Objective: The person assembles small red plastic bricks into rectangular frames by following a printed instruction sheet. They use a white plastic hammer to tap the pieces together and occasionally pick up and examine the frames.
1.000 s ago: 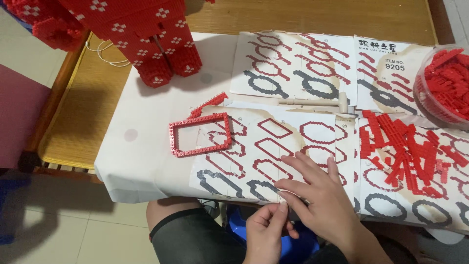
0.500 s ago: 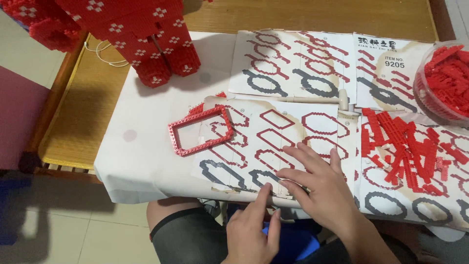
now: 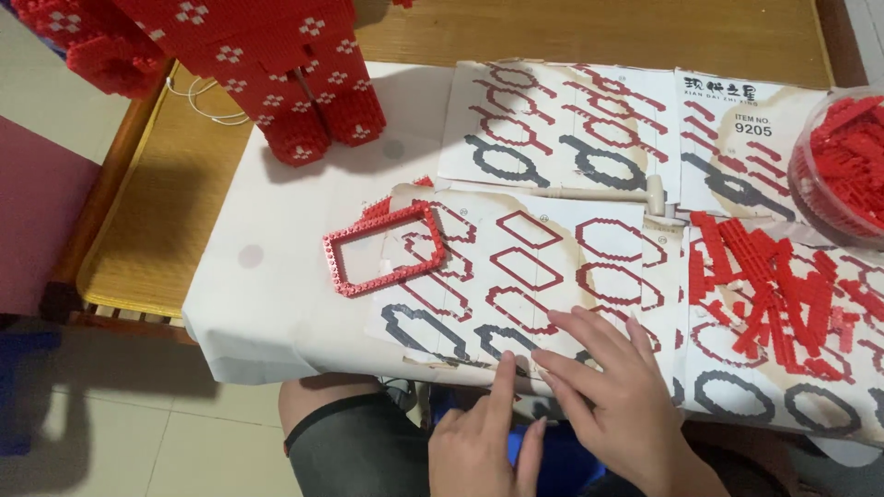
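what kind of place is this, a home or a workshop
Probably a home hobby corner. A small cloth-covered table bears printed instruction sheets and loose red building bricks, beside a wooden bench on tiled floor.

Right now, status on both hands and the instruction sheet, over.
Left hand empty, index fingertip on the near edge of the instruction sheet. Right hand flat on the sheet, empty. Red brick frame and loose red bricks untouched.

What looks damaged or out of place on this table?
The instruction sheets are brown-stained and curled at the edges. Loose red strips lie scattered over them. The red frame sits askew, half off the paper.
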